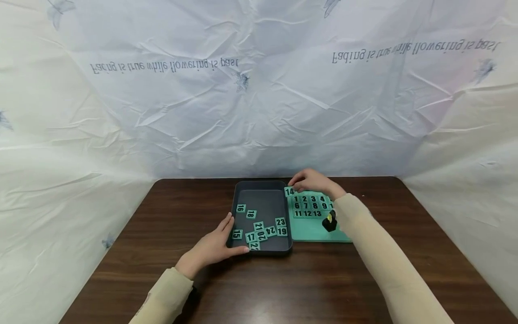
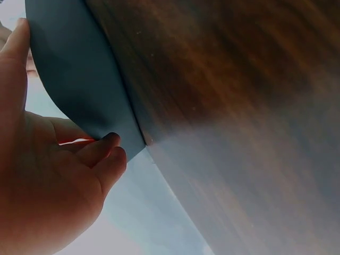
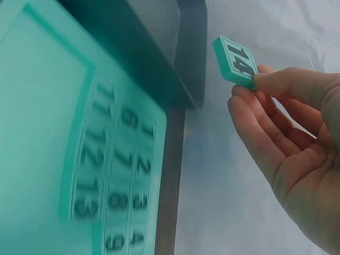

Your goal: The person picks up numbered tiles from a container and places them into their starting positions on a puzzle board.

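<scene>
A dark wood bench (image 1: 315, 283) stands against a crinkled white sheet (image 1: 259, 112) printed with mirrored lettering and small flowers. A small black clip (image 1: 329, 222) with a yellow spot sits on the bench's right half.

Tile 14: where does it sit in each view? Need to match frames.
Head: tile 14 sits at centre, pinched by the right hand, at the top left corner of the green board.
Left wrist: not in it; only the left hand on the dark tray.
Right wrist: upper right, at the fingertips.
Shared landmark: the dark tray, in all three.
</scene>
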